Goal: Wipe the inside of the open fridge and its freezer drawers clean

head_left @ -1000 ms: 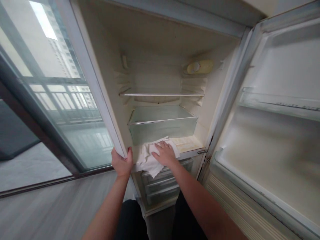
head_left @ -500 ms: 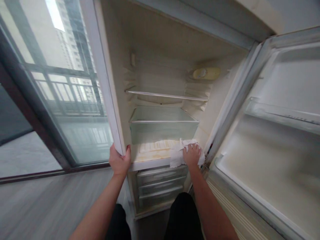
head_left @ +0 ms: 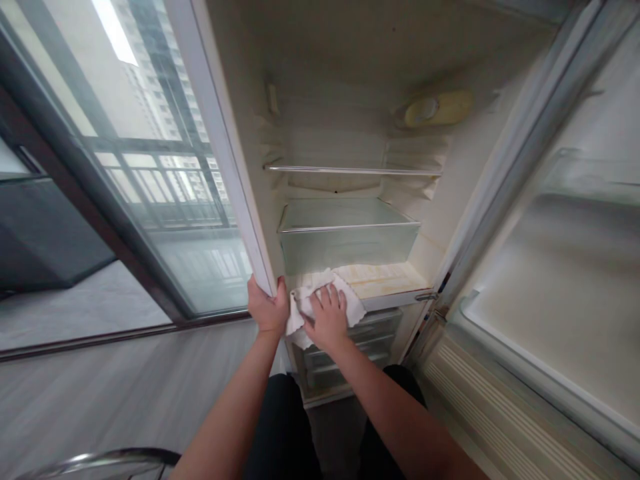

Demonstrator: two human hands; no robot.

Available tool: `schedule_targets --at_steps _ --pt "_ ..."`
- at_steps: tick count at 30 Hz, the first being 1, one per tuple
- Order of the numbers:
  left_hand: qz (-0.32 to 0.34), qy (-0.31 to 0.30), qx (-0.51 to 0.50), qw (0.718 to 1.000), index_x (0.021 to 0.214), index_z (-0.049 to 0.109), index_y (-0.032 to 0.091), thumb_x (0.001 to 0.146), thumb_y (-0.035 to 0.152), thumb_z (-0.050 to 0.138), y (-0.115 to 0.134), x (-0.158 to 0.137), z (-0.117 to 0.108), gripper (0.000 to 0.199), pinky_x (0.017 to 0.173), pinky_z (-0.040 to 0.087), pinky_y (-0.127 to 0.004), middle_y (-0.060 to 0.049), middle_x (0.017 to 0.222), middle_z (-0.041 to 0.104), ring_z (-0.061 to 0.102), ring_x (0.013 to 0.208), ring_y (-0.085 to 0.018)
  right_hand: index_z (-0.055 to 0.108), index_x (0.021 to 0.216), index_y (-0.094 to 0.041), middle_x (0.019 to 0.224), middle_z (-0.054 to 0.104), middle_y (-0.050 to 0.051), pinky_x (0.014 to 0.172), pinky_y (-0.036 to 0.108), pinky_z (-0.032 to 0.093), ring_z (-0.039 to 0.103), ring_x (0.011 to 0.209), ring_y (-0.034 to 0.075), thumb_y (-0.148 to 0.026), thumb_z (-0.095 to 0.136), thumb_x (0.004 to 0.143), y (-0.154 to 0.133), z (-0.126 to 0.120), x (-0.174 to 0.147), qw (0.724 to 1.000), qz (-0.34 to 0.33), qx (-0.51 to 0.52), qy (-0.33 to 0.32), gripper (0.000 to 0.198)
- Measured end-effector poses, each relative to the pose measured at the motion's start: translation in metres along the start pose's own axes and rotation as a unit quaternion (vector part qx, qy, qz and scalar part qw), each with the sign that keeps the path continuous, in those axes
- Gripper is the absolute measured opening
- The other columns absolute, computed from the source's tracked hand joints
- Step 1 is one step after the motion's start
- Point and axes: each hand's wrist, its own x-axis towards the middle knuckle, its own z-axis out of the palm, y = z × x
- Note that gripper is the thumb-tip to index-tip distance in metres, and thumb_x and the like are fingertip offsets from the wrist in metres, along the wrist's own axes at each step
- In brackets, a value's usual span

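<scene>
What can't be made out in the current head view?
All in the head view:
Fridge floor beneath the white cloth: hidden by the cloth and right hand.
Door: cut off by the right edge.
Curved metal bar: cut off by the bottom edge.
Yellowish fitting: any markings too blurred.

Bare right hand (head_left: pixel 329 317) and white, wavy-edged cloth (head_left: pixel 354 303) now over left part of cream, yellow-stained fridge floor (head_left: pixel 395 279), near bare left hand (head_left: pixel 269 305); right end, covered half-second ago, exposed. Curved shiny bar (head_left: pixel 100 460) newly visible lower left.
</scene>
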Motion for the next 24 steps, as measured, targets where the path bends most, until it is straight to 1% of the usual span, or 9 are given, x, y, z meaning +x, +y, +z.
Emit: schedule_targets --at_steps 2,5,9,10,12,14,18,21,24 --pt "0.001 -0.003 0.004 1.0 0.132 0.053 0.009 0.089 0.052 0.058 0.001 0.0 -0.001 0.061 0.096 0.051 -0.043 -0.02 0.118 0.065 0.065 0.114 -0.035 0.058 0.145 -0.014 0.158 0.044 0.019 0.124 0.056 0.011 0.025 0.15 0.038 -0.047 0.059 0.094 -0.02 0.013 0.004 0.999 -0.034 0.015 0.0 0.06" --pt "0.008 0.001 0.007 1.0 0.131 0.054 0.01 0.09 0.051 0.058 -0.002 -0.001 0.0 0.059 0.095 0.051 -0.042 -0.019 0.117 0.065 0.066 0.112 -0.033 0.066 0.132 -0.011 0.149 0.053 0.017 0.125 0.047 0.014 0.031 0.149 0.031 -0.034 0.052 0.099 -0.028 0.04 0.003 0.995 -0.071 0.021 0.063 0.042" --pt "0.042 0.015 -0.012 0.999 0.135 0.052 0.01 0.09 0.052 0.06 -0.017 -0.005 0.004 0.062 0.096 0.052 -0.041 -0.02 0.122 0.065 0.065 0.116 -0.032 0.073 0.111 -0.018 0.128 0.067 0.011 0.121 0.041 0.021 0.044 0.138 0.025 -0.025 0.051 0.1 -0.01 0.075 -0.006 0.969 -0.133 0.011 0.209 0.025" --pt "0.051 0.016 -0.016 0.998 0.137 0.051 0.01 0.09 0.052 0.06 -0.021 -0.007 0.006 0.063 0.098 0.052 -0.041 -0.02 0.125 0.065 0.065 0.118 -0.032 0.073 0.108 -0.02 0.124 0.068 0.011 0.12 0.041 0.023 0.045 0.136 0.025 -0.024 0.053 0.099 -0.004 0.08 -0.007 0.962 -0.144 0.01 0.234 0.023" --pt "0.062 0.016 -0.02 0.998 0.14 0.049 0.01 0.091 0.051 0.06 -0.028 -0.009 0.007 0.065 0.1 0.051 -0.041 -0.021 0.128 0.064 0.064 0.121 -0.032 0.072 0.106 -0.021 0.121 0.067 0.011 0.119 0.041 0.026 0.046 0.134 0.025 -0.023 0.056 0.096 0.004 0.084 -0.01 0.955 -0.154 0.012 0.253 0.019" --pt "0.067 0.017 -0.022 0.997 0.142 0.047 0.01 0.091 0.051 0.06 -0.031 -0.011 0.008 0.067 0.102 0.05 -0.042 -0.022 0.13 0.063 0.063 0.123 -0.033 0.071 0.107 -0.021 0.122 0.066 0.011 0.119 0.043 0.026 0.046 0.133 0.026 -0.023 0.059 0.093 0.01 0.082 -0.013 0.957 -0.145 0.013 0.252 0.018" --pt "0.074 0.014 -0.026 0.997 0.144 0.044 0.009 0.092 0.05 0.06 -0.032 -0.011 0.007 0.069 0.103 0.05 -0.042 -0.023 0.13 0.062 0.062 0.124 -0.033 0.07 0.103 -0.02 0.119 0.064 0.012 0.12 0.048 0.026 0.046 0.129 0.029 -0.016 0.058 0.087 0.032 0.074 -0.025 0.961 -0.083 -0.012 0.263 0.021" --pt "0.078 0.014 -0.026 0.996 0.144 0.044 0.008 0.092 0.05 0.06 -0.031 -0.011 0.007 0.069 0.102 0.051 -0.042 -0.024 0.13 0.062 0.063 0.122 -0.033 0.069 0.107 -0.015 0.125 0.061 0.017 0.12 0.057 0.026 0.043 0.133 0.033 -0.014 0.054 0.082 0.067 0.067 -0.036 0.962 -0.03 -0.041 0.267 0.029" --pt "0.081 0.015 -0.028 0.996 0.143 0.045 0.008 0.091 0.05 0.06 -0.031 -0.01 0.007 0.068 0.103 0.05 -0.042 -0.023 0.129 0.062 0.063 0.123 -0.033 0.066 0.116 -0.008 0.127 0.057 0.022 0.118 0.064 0.028 0.039 0.137 0.037 -0.018 0.051 0.082 0.113 0.055 -0.045 0.96 0.009 -0.067 0.273 0.038"
